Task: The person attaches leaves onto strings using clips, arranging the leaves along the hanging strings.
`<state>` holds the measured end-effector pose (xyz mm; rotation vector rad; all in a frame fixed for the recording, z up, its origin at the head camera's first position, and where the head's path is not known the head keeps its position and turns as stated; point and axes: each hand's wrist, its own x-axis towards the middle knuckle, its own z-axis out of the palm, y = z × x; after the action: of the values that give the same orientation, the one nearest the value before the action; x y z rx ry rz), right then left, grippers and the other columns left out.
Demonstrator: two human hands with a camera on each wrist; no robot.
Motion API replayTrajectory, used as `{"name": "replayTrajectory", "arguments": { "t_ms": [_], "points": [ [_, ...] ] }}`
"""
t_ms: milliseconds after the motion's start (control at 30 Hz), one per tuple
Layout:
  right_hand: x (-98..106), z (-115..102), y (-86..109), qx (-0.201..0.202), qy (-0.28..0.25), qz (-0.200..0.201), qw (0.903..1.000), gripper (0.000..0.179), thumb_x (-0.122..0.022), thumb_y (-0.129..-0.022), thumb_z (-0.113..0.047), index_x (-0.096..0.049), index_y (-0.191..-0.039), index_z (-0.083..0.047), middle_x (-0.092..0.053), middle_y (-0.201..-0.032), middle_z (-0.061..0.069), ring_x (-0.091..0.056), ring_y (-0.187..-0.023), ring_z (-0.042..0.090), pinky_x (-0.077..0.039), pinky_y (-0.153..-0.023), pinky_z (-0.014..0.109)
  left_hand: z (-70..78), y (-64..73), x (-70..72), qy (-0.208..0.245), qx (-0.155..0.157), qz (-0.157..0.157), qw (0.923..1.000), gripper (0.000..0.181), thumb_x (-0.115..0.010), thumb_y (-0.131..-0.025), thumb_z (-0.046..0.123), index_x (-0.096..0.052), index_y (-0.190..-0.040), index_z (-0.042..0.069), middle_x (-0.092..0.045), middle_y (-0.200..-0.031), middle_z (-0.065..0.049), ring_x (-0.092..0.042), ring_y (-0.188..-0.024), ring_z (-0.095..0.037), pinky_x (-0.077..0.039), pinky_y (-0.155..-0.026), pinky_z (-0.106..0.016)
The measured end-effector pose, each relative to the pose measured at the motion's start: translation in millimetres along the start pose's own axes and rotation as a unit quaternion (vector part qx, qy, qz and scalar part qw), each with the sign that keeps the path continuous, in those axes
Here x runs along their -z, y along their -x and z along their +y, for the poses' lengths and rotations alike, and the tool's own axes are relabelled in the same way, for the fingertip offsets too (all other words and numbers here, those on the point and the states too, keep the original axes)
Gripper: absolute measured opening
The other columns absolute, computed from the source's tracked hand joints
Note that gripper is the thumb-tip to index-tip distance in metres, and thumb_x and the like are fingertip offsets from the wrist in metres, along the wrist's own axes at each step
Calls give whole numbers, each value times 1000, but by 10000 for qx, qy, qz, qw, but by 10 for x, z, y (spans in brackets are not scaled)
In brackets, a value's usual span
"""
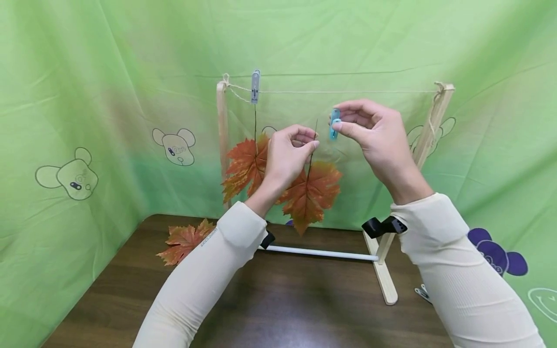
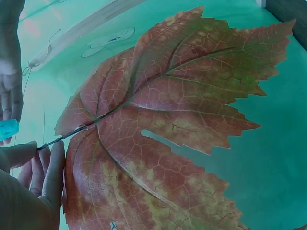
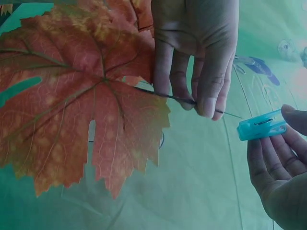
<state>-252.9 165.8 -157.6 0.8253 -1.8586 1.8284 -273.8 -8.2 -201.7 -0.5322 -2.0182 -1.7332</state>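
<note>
My left hand (image 1: 290,153) pinches the thin dark stem of an orange artificial maple leaf (image 1: 310,195), which hangs below the fingers with the stem's tip pointing up. In my right hand (image 1: 376,133) a light-blue clothespin (image 1: 334,124) is held between thumb and fingers, close to the right of the stem tip. The right wrist view shows this clothespin (image 3: 262,125) just beyond the stem's end, its mouth facing the stem. Above both hands a string (image 1: 348,92) runs across a wooden frame. A second maple leaf (image 1: 247,166) hangs from it by a grey clothespin (image 1: 255,87).
Another maple leaf (image 1: 184,241) lies on the brown table (image 1: 278,299), partly behind the left sleeve. The frame's right post (image 1: 428,125) stands behind the right hand, with a white bar (image 1: 322,252) low between the posts. A grey clothespin (image 1: 423,293) lies beside the right sleeve.
</note>
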Motion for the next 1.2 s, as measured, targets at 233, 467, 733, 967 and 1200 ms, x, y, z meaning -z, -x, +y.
{"name": "replayTrajectory", "arguments": {
  "t_ms": [233,467,733,967,1200],
  "points": [
    [-37,-50,-80,77,-179,68,9998,22,-76,-89,10,-78,-107,-2,-78,-93,1,-72,-87,10,-58,-84,18,14,-68,-32,-46,92,-25,9999,15,-76,-96,6,-76,-109,-1,-76,-96,-11,-75,-85,-27,-60,-65,-23],
    [-88,-96,-167,17,-92,219,9997,20,-79,-89,6,-78,-107,-3,-78,-92,1,-72,-89,12,-57,-84,19,59,-116,-72,93,219,-109,9997,16,-75,-97,7,-75,-111,0,-75,-100,-9,-76,-93,-24,-61,-68,-23],
    [-143,-154,-290,144,-113,301,9994,19,-79,-87,6,-79,-104,-2,-78,-91,1,-72,-87,13,-57,-82,20,94,-159,-74,236,289,-74,9993,16,-75,-97,7,-75,-111,0,-74,-100,-8,-75,-92,-23,-60,-69,-22],
    [-197,-209,-367,203,-311,312,9988,18,-79,-87,8,-79,-102,-1,-78,-90,3,-72,-87,14,-57,-83,21,110,-186,-60,320,288,-18,9991,15,-75,-97,6,-75,-110,0,-74,-99,-8,-75,-89,-17,-61,-69,-23],
    [-239,-259,-432,268,-409,353,9982,18,-79,-87,10,-79,-101,-1,-78,-90,3,-72,-87,14,-58,-84,21,131,-191,-48,467,314,-10,9984,16,-75,-96,6,-74,-111,-1,-72,-98,-9,-76,-99,-31,-62,-70,-24]
  ]
}}
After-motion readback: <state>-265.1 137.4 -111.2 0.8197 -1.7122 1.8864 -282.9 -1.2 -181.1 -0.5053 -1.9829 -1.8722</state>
